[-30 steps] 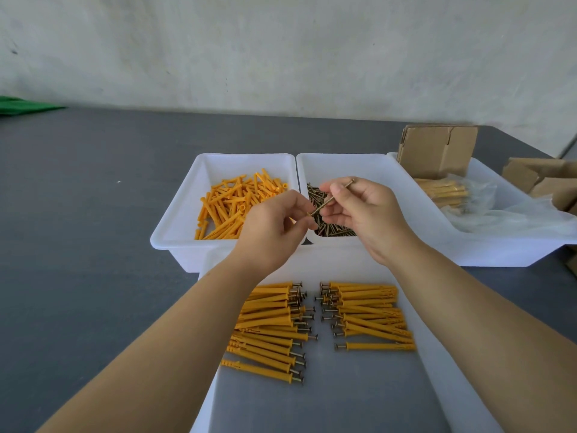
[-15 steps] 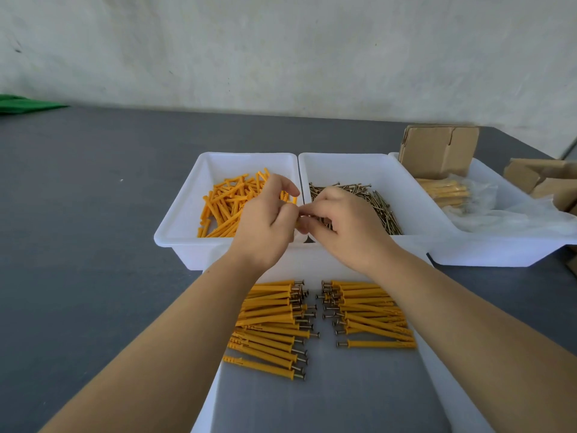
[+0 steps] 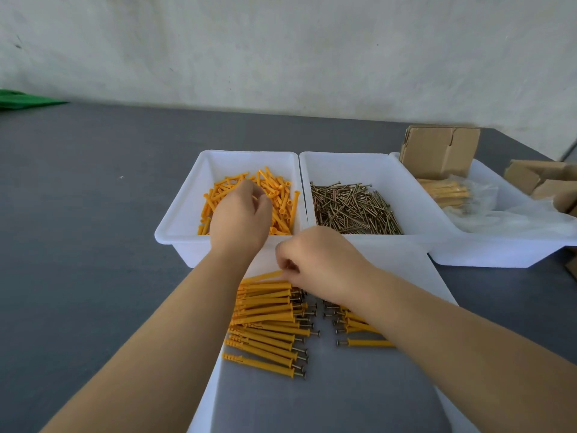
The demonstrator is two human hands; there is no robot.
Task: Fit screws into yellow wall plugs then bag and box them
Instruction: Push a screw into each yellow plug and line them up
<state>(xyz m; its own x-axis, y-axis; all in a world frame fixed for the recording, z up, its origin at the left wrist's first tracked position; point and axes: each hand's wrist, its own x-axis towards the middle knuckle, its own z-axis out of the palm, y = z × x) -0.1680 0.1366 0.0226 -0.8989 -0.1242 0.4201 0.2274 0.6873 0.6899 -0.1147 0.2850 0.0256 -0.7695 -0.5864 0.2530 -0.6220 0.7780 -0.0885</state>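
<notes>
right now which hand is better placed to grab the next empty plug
Left. The left hand already reaches into the loose plugs, while the right hand is setting down an assembled plug.

The three bins are showing as smooth white plastic with a soft sheen: the left bin (image 3: 184, 214), the middle bin (image 3: 406, 195) and the right bin (image 3: 499, 254). The loose wall plugs (image 3: 281, 195) are looking like matt orange-yellow plastic, ribbed along their length. The screws (image 3: 352, 207) are reading as dull brassy metal. The assembled plugs (image 3: 265, 307) are pairing that same yellow plastic with dark metal heads, lying on a smooth white plastic tray (image 3: 437, 282). The boxes (image 3: 440, 151) are appearing as matt brown corrugated cardboard. The bags (image 3: 487, 214) are showing as thin, clear, crinkled glossy plastic. The tabletop (image 3: 93, 245) is looking matt dark grey.
</notes>
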